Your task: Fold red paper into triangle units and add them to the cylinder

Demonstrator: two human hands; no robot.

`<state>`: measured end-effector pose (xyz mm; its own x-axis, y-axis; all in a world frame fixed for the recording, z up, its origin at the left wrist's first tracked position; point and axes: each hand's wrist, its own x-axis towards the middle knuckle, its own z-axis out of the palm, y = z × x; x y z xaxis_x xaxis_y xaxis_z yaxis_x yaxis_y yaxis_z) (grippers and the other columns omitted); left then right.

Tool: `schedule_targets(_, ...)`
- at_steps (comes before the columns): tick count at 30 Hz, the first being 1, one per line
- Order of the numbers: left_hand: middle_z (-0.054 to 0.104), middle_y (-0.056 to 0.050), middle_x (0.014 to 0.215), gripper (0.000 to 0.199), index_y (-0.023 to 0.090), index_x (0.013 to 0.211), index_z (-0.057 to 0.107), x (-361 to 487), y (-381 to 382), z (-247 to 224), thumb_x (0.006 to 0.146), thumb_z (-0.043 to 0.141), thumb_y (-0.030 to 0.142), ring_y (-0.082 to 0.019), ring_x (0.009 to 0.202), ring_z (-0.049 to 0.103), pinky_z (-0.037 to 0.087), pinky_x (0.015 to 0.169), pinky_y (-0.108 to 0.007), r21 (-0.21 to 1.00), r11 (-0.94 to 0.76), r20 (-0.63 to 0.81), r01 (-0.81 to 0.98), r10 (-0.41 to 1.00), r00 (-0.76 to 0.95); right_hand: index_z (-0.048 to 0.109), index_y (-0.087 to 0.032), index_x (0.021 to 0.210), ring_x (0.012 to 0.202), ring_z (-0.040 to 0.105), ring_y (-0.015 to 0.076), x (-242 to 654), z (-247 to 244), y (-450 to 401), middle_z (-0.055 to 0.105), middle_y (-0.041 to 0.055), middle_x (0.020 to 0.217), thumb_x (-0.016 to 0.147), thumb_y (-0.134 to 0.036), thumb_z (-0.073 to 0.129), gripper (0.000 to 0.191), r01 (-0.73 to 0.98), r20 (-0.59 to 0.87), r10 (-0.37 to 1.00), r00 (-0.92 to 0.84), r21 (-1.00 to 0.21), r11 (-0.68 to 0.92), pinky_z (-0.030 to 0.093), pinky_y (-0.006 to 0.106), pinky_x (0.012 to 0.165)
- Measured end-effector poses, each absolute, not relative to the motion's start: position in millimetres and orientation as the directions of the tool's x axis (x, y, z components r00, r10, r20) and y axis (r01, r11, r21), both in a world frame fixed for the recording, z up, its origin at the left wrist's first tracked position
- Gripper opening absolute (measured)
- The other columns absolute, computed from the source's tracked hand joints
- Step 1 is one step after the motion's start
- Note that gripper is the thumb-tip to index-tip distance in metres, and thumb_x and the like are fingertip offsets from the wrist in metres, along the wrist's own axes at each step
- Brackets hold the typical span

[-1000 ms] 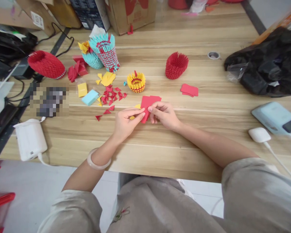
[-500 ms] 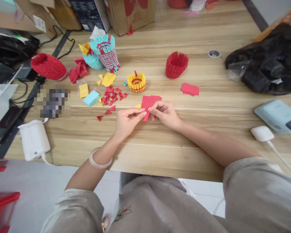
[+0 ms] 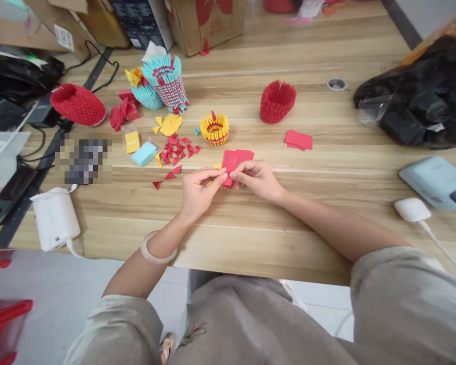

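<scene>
A piece of red paper (image 3: 229, 172) is pinched between the thumb and fingers of my left hand (image 3: 201, 190) on one side and my right hand (image 3: 259, 178) on the other. Its exact folds are too small to make out. Beneath and just beyond my fingers lie more red paper sheets (image 3: 238, 156). Beside my left hand are several small folded red triangles (image 3: 173, 151) and bits of yellow paper (image 3: 217, 166). Beyond my hands stands a small yellow and red folded-paper bowl (image 3: 215, 130).
A red paper bowl (image 3: 277, 102) and red sheets (image 3: 298, 140) lie right of centre. At left stand a blue and red paper vase (image 3: 171, 86), a red paper piece (image 3: 78, 104), yellow (image 3: 132, 142) and blue paper packs (image 3: 144, 153). A black bag (image 3: 421, 96) and white charger (image 3: 412, 210) sit right.
Both hands stay pinched at the red paper, with fingertips shifted slightly. The red piece between them shows a little less below the fingers.
</scene>
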<state>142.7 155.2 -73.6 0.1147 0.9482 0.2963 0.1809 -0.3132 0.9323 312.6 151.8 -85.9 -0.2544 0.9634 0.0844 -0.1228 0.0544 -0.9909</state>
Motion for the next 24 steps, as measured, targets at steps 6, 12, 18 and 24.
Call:
schedule_targets(6, 0.073, -0.005, 0.079, 0.018, 0.016, 0.085, 0.072, 144, 156, -71, 0.070, 0.074, 0.026, -0.016, 0.073, 0.068, 0.056, 0.068, -0.026, 0.940, -0.300, 0.286, 0.164, 0.953, 0.101, 0.061, -0.014, 0.063, 0.054, 0.049, 0.0082, 311, -82, 149, 0.059, -0.0002, 0.058, 0.075, -0.045, 0.068, 0.033, -0.048, 0.105, 0.943, -0.316, -0.994, 0.095, 0.042, 0.023, 0.054)
schedule_targets(12, 0.068, 0.000, 0.075, 0.054, 0.020, 0.125, 0.053, 142, 157, -70, 0.073, 0.067, 0.018, -0.013, 0.069, 0.065, 0.053, 0.067, -0.024, 0.899, -0.366, 0.326, 0.241, 0.926, 0.190, 0.060, -0.015, 0.075, 0.059, 0.052, 0.0095, 309, -90, 149, 0.059, 0.0003, 0.067, 0.079, -0.044, 0.064, 0.029, -0.067, 0.156, 0.961, -0.230, -0.987, 0.144, 0.043, 0.024, 0.056)
schedule_targets(18, 0.073, -0.005, 0.082, 0.012, 0.016, 0.084, 0.072, 138, 155, -71, 0.076, 0.063, 0.021, -0.016, 0.073, 0.068, 0.052, 0.069, -0.026, 0.783, -0.435, 0.353, 0.445, 0.899, 0.258, 0.059, -0.017, 0.078, 0.067, 0.054, 0.0117, 310, -95, 151, 0.060, 0.0014, 0.072, 0.081, -0.039, 0.061, 0.022, -0.021, 0.219, 0.965, -0.143, -0.976, 0.218, 0.046, 0.025, 0.061)
schedule_targets(24, 0.075, -0.004, 0.078, 0.014, 0.017, 0.080, 0.073, 139, 153, -70, 0.076, 0.063, 0.026, -0.015, 0.065, 0.067, 0.050, 0.059, -0.023, 0.774, -0.372, 0.329, 0.512, 0.928, 0.177, 0.059, -0.018, 0.074, 0.070, 0.057, 0.0130, 312, -95, 149, 0.064, 0.0023, 0.075, 0.079, -0.033, 0.062, 0.017, -0.016, 0.268, 0.952, -0.152, -0.963, 0.268, 0.047, 0.027, 0.066)
